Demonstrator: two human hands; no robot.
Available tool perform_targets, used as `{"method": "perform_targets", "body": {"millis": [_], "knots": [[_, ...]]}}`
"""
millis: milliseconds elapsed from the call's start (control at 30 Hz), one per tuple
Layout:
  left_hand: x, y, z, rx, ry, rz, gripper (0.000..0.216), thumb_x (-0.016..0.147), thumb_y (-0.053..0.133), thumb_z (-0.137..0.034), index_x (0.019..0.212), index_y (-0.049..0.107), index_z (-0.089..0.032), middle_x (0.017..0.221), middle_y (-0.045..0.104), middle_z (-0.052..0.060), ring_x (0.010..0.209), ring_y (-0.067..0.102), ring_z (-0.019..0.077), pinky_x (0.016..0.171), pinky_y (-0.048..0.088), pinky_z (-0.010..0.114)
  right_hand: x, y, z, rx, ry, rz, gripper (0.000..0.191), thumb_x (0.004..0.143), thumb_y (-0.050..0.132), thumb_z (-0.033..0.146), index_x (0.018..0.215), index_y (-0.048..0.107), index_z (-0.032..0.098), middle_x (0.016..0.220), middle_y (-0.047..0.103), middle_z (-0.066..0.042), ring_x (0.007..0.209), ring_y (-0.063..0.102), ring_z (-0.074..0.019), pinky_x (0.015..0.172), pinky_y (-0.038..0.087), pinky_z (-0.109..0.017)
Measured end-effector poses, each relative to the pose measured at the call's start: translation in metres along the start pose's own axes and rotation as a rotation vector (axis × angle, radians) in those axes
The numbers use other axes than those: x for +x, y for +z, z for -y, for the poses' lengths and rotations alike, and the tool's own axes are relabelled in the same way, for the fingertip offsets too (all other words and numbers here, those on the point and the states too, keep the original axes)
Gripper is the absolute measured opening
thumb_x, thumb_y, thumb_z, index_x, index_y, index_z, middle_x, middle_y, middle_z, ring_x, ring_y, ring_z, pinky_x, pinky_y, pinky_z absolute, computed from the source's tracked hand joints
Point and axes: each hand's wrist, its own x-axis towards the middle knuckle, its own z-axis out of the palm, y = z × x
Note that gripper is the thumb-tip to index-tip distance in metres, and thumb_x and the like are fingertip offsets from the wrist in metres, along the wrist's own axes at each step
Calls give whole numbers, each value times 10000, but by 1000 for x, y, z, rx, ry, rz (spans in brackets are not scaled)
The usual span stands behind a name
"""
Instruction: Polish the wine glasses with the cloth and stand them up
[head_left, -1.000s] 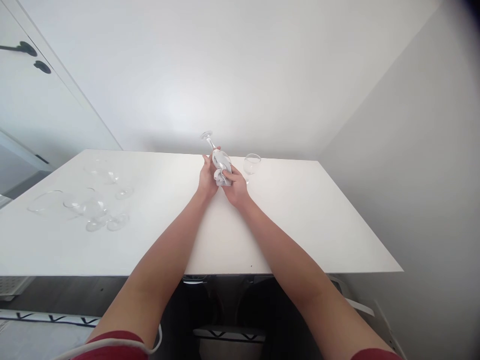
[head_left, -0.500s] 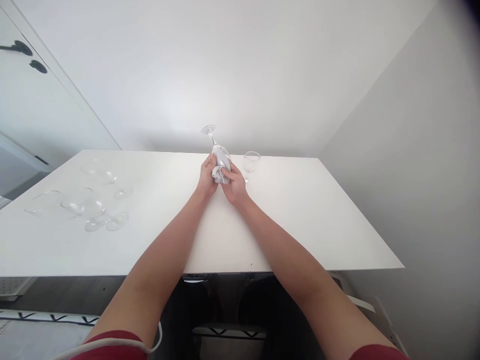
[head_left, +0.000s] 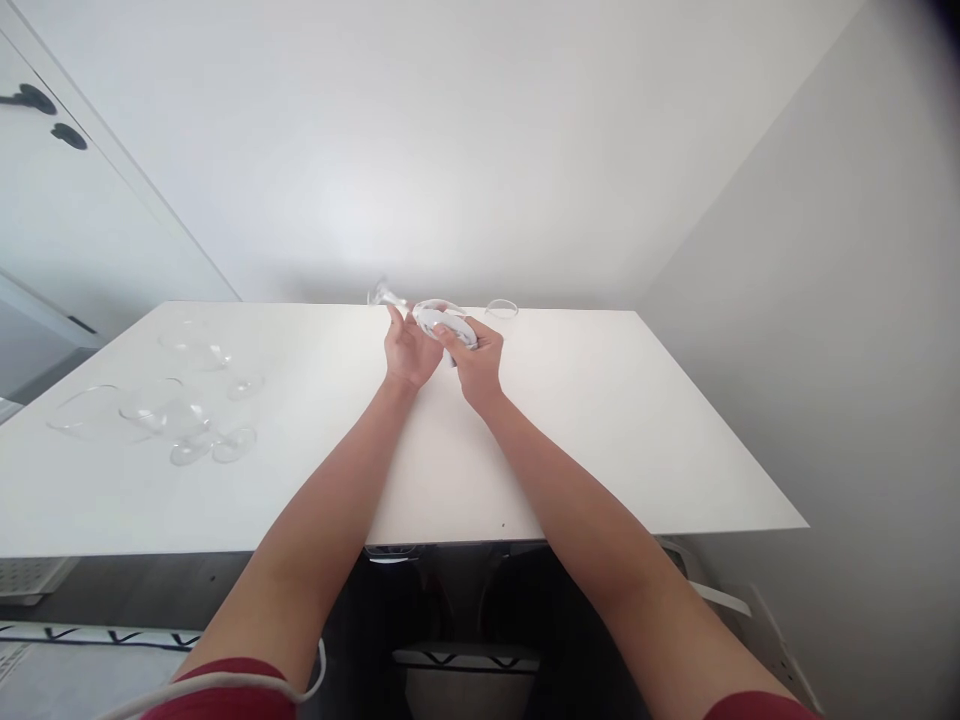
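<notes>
Near the back edge of the table, a clear wine glass (head_left: pixel 381 292) is tilted on its side in my left hand (head_left: pixel 412 355), its foot pointing left. Fingers of that hand lie under and behind the glass, with the thumb raised near the stem. My right hand (head_left: pixel 478 362) grips a white cloth (head_left: pixel 452 326) pressed against the bowl; whether it reaches inside is unclear. Just behind my right hand stands a second wine glass (head_left: pixel 502 309), only its rim showing clearly.
Several clear wine glasses (head_left: pixel 234 443) stand grouped on the left of the white table (head_left: pixel 615 430). A wall rises behind the table and another on the right. On the far left is a door with a dark handle (head_left: pixel 34 98). A white cable (head_left: pixel 225 681) crosses my left sleeve.
The wine glass has tipped over leftward and lower, its foot swinging from upright to the left. My left fingers have loosened and shifted, and my right hand has turned with the cloth.
</notes>
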Motion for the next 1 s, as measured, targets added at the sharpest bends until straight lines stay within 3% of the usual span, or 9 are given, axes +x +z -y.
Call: {"method": "perform_targets", "body": {"millis": [133,267,367,467,567,667,767,900,1000], "knots": [[0,-2,1,21,-106,71,628,909,551,-823,760,612,-215,863,711,97,962,730,306,804,586,430,6,-10,8,12,-29,-17,391,796,833,561,733,685,205,629,505,33,615,436,-119,562,402,-283],[-3,-3,3,24,-318,246,671,936,531,-808,1059,706,-172,973,743,103,923,737,260,775,577,361,14,-20,17,-29,-75,-4,415,728,880,582,762,712,203,690,595,16,662,521,-138,598,462,-292],[-1,-9,2,12,-455,324,669,922,568,-799,1014,698,-149,804,698,55,617,650,144,534,478,237,17,-27,25,-62,-144,15,390,726,901,549,748,719,205,689,604,18,665,540,-139,598,465,-291],[2,-17,1,100,-553,499,697,863,604,-839,882,666,-145,599,575,-5,379,459,100,371,352,235,18,-33,33,-95,-190,51,359,768,884,542,803,747,213,712,620,17,670,556,-142,614,480,-296],[4,-22,2,232,-578,721,738,801,669,-846,963,687,-126,531,541,-28,310,430,127,355,412,286,19,-42,38,-124,-168,125,354,851,808,578,902,765,230,741,635,14,625,550,-139,588,475,-303],[1,-20,5,282,-590,854,714,758,801,-746,1102,685,-131,553,539,-46,325,475,139,396,485,306,24,-66,42,-135,-179,138,386,937,682,628,1003,765,256,895,689,-21,740,624,-171,660,509,-321],[-1,-15,9,337,-626,860,681,806,792,-697,1189,684,-145,617,515,-53,360,445,96,432,500,290,29,-106,46,-111,-228,83,428,908,672,676,973,752,260,1151,683,-68,1042,645,-235,831,543,-362],[-2,-13,13,367,-683,918,668,825,776,-695,1187,714,-137,618,438,-65,377,278,39,377,362,223,23,-154,50,23,-88,143,405,786,763,647,776,672,253,983,594,-48,799,568,-186,696,508,-355],[-4,-11,13,376,-692,959,667,827,772,-696,1181,736,-131,601,429,-58,398,265,49,373,334,228,18,-164,49,171,-38,66,346,788,716,608,779,622,274,834,498,-3,652,452,-146,669,484,-350]]}}
